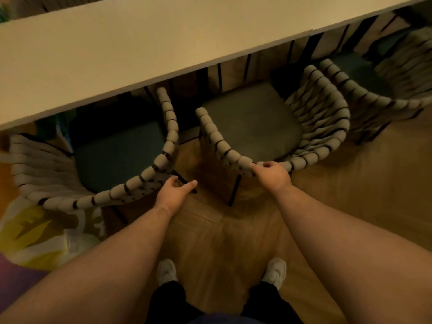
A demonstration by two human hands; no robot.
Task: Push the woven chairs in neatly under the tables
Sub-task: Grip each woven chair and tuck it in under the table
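Our right hand (271, 174) curls over the back rail of the middle chair (252, 122), which lies straight ahead of it, seat half under the worktop (140, 54) and angled to its edge. Our left hand (175, 191), fingers loose, holds nothing beside the left chair (117, 148), perhaps touching it.

Table (163, 43) ahead. Left chair (145, 176), middle chair (327, 108), right chair (364, 99) in row before it, seats partly under; right just beside middle.
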